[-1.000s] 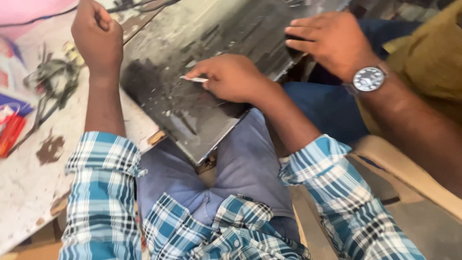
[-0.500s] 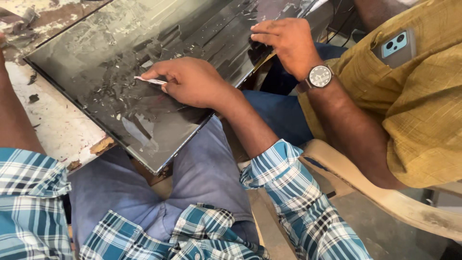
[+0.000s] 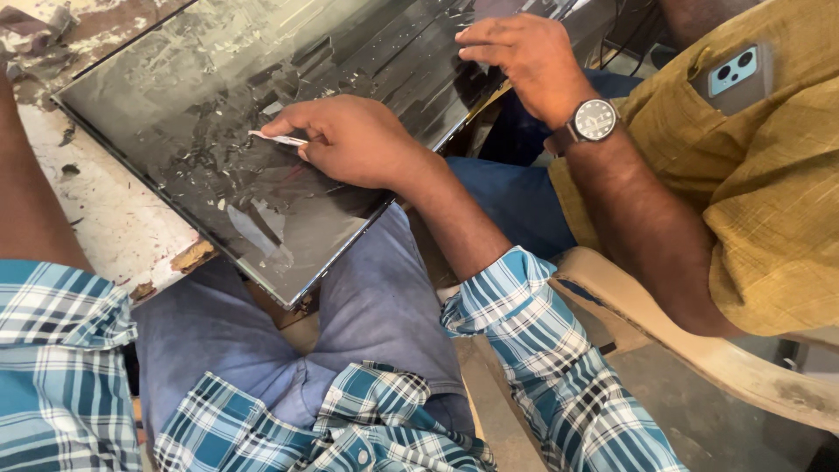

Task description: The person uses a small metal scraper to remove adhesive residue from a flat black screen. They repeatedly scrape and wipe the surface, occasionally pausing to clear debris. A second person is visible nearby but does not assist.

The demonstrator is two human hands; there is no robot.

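One right hand (image 3: 354, 140), knuckles up, pinches a thin white blade (image 3: 278, 138) flat against the dark panel (image 3: 175, 105).

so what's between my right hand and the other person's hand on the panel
In the head view, only bare dark panel surface lies between the right hand holding a small white blade and the co-worker's hand; nothing else rests there.

Right hand (image 3: 354, 140) presses a thin white strip (image 3: 278, 138) onto the dark panel (image 3: 175, 96).

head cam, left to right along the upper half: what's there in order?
Worn table → dark glass panel → right hand pinching a thin white blade → co-worker's hand → wristwatch → phone in shirt pocket.
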